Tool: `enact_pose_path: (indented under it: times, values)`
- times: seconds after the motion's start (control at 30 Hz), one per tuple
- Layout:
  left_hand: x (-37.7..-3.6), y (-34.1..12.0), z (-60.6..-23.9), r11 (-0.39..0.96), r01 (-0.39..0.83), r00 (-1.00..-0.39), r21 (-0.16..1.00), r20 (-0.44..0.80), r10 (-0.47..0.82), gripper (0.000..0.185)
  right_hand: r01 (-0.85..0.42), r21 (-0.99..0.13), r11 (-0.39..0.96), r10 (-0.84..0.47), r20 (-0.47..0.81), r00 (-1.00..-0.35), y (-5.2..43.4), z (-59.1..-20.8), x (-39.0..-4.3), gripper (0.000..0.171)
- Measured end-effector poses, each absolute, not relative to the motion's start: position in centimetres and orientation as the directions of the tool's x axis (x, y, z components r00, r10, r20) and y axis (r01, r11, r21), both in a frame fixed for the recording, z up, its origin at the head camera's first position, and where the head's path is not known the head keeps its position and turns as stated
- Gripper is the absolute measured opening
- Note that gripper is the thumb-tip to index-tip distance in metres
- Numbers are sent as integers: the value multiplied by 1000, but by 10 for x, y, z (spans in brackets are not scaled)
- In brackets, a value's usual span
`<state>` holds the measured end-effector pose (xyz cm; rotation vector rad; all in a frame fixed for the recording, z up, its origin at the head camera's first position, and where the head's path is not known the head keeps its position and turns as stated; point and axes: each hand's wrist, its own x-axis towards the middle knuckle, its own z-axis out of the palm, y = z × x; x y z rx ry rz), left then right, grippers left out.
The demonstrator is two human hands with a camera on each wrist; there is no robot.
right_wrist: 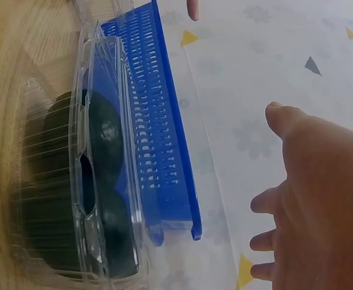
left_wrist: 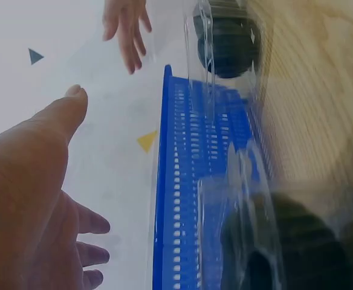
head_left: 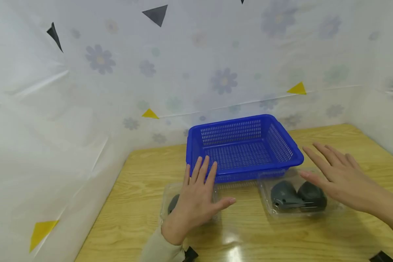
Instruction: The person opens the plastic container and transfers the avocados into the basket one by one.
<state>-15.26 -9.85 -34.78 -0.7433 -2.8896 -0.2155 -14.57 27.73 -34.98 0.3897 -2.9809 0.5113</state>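
Note:
My left hand [head_left: 198, 200] hovers with spread, straight fingers over a clear plastic clamshell box [head_left: 174, 188], hiding most of it. Part of a dark green, rounded, avocado-like fruit [head_left: 173, 204] shows inside that box. On the right, my right hand [head_left: 342, 180] is raised with straight fingers beside a second clear clamshell box [head_left: 266, 208]. Two dark green avocado-like fruits [right_wrist: 107, 136] sit side by side in it, under a closed lid. Both wrist views show each hand apart from the boxes, holding nothing.
Behind the two boxes stands a blue perforated plastic basket [head_left: 243, 174] on the wood-grain table [head_left: 131, 203]. A white flower-patterned sheet [head_left: 183, 65] with yellow and black triangles hangs at the back and sides.

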Motion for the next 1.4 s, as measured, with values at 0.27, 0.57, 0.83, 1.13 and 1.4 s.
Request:
enact_pose_path:
  times: [0.27, 0.57, 0.83, 1.13, 1.4]
  values:
    - [-149, -79, -351, 840, 535, -835, 91, 210, 509, 96, -245, -460, 854, -213, 122, -969, 290, -357, -143, 71]
    - [-145, -60, -357, 825, 559, -824, 82, 167, 542, 94, -203, -470, 859, -192, 72, -979, 298, -367, -135, 74]
    - [-140, -49, -365, 790, 612, -776, 41, 220, 591, 80, -117, -462, 879, -158, -51, -986, 305, -382, -132, 81]
    - [-131, -32, -377, 714, 700, -676, -30, 294, 675, 64, -144, -498, 855, -184, -31, -982, 304, -399, -127, 82]
    - [-129, -11, -393, 629, 770, -574, -105, 316, 756, 66, -140, -505, 852, -166, -6, -986, 300, -402, -124, 81]
